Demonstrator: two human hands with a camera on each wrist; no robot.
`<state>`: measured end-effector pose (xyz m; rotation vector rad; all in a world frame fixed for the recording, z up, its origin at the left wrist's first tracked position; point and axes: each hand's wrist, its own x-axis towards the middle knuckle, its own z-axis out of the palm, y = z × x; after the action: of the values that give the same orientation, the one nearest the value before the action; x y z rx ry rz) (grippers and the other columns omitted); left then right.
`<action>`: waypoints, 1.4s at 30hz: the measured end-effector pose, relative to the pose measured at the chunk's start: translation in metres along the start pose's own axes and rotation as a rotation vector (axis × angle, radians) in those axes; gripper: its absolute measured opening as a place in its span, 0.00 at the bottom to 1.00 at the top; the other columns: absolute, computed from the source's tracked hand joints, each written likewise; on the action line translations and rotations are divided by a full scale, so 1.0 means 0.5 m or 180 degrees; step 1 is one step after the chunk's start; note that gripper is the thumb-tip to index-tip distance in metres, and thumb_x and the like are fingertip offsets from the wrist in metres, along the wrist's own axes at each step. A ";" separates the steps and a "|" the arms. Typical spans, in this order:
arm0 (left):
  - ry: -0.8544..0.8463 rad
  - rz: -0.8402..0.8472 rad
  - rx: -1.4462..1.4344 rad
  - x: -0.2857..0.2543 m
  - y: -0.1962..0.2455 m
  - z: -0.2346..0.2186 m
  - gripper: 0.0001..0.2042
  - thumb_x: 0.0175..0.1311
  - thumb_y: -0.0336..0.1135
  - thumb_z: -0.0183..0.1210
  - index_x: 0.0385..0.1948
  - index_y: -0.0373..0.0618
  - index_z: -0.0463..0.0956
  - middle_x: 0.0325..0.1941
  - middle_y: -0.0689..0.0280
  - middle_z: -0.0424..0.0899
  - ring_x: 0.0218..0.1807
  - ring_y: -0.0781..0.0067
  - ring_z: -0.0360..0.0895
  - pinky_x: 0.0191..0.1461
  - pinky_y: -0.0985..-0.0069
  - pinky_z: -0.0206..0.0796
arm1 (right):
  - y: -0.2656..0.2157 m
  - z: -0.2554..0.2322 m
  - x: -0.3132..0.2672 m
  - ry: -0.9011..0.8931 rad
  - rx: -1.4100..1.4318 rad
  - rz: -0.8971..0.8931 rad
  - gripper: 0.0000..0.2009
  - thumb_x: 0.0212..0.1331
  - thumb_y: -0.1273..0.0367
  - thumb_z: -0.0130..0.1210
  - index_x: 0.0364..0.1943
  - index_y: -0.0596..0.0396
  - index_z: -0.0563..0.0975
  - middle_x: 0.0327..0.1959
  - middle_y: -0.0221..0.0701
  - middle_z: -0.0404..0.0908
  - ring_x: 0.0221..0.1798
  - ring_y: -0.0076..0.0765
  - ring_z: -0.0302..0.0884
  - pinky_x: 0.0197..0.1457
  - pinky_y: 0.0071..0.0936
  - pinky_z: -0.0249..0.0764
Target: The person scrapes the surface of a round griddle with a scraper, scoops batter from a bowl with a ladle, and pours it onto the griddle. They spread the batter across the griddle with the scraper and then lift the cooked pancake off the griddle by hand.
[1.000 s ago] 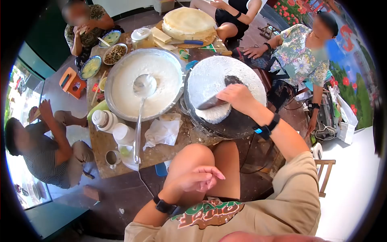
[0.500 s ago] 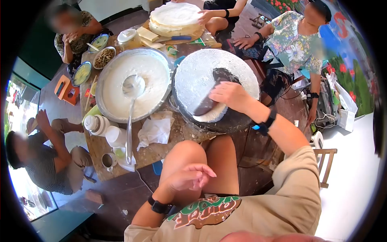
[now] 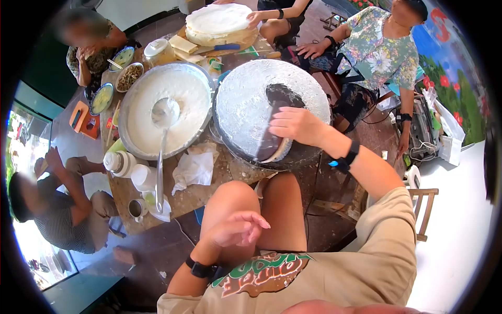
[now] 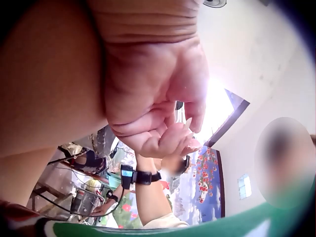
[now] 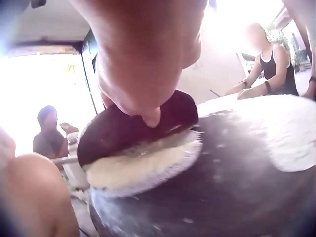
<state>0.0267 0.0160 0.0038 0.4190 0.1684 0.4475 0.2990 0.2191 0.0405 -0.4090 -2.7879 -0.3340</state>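
Observation:
My right hand (image 3: pixel 299 126) grips a dark, flat batter scraper (image 3: pixel 269 137) by its upper edge. The scraper stands on a round black griddle (image 3: pixel 306 153), close to its near side. White batter (image 3: pixel 243 97) coats much of the griddle, with a dark bare patch behind the scraper. In the right wrist view, a thick pool of pale batter (image 5: pixel 143 169) lies along the scraper's lower edge. My left hand (image 3: pixel 238 230) hangs over my thigh, fingers loosely curled and holding nothing.
Left of the griddle stands a metal basin (image 3: pixel 124 137) of batter with a ladle (image 3: pixel 162 162) in it. Behind are a stack of thin pancakes (image 3: pixel 217 23), a blue-handled knife (image 3: pixel 226 47) and a lidded jar (image 3: pixel 157 51). Several people sit around the table.
My right hand has swept the scraper round the near side of the griddle, turning it more upright in view. At the back, a person's hand has come to the pancake stack. My left hand stays over my thigh.

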 end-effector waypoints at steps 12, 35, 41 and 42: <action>0.0258 0.0122 0.0007 0.011 0.003 0.008 0.21 0.62 0.46 0.54 0.48 0.35 0.71 0.23 0.68 0.71 0.21 0.83 0.63 0.22 0.86 0.52 | 0.000 -0.006 -0.020 0.0107 0.0081 -0.0284 0.04 0.46 0.71 0.52 0.28 0.49 0.75 0.33 0.25 0.77 0.41 0.29 0.76 0.51 0.28 0.72; 0.0544 0.0471 0.0034 0.003 -0.005 0.010 0.21 0.61 0.44 0.55 0.46 0.34 0.71 0.21 0.65 0.72 0.17 0.82 0.61 0.19 0.85 0.51 | 0.159 -0.071 -0.154 -0.0605 -0.0413 -0.0313 0.06 0.49 0.72 0.53 0.32 0.51 0.77 0.41 0.30 0.80 0.50 0.30 0.76 0.64 0.33 0.67; 0.0535 0.0473 0.0055 0.006 0.001 0.010 0.20 0.62 0.44 0.54 0.46 0.34 0.71 0.21 0.64 0.73 0.17 0.82 0.62 0.18 0.85 0.52 | 0.063 -0.045 -0.096 -0.0214 -0.0002 -0.0638 0.07 0.49 0.71 0.53 0.33 0.51 0.78 0.42 0.30 0.80 0.51 0.31 0.75 0.63 0.32 0.68; 0.0518 0.0466 0.0046 0.004 -0.001 0.011 0.20 0.62 0.44 0.54 0.46 0.34 0.71 0.21 0.64 0.73 0.17 0.82 0.62 0.18 0.85 0.52 | 0.079 -0.041 -0.117 -0.0272 -0.0164 -0.0611 0.06 0.49 0.71 0.53 0.32 0.51 0.78 0.42 0.30 0.80 0.51 0.31 0.75 0.63 0.32 0.68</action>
<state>0.0302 0.0147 0.0082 0.4107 0.3000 0.6253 0.3700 0.2362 0.0475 -0.1705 -2.9143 -0.4421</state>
